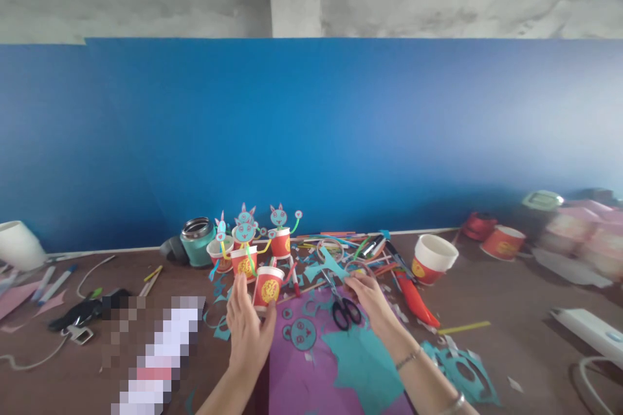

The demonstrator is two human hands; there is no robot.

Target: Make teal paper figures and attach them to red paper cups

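My left hand point(248, 324), fingers apart, is at the near side of a red and white paper cup point(268, 288) with pipe-cleaner arms. My right hand point(367, 295) has its fingers pinched at the edge of a teal paper scrap point(326, 264). Black-handled scissors point(346, 312) lie between the hands, at the top of a purple sheet point(287, 389). On that sheet rest a teal cut-out face point(302, 334) and a large teal paper piece point(365, 363). Behind my left hand stand several cups with teal animal faces, among them one cup point(281, 244) at the back.
Stacked paper cups point(435, 258) stand right of a pile of pens and pipe cleaners. A red pen case point(417, 300) lies nearer. A teal flask point(197, 243) is at the back left, a white device point(591, 334) at the right. A blue partition point(311, 136) rises behind.
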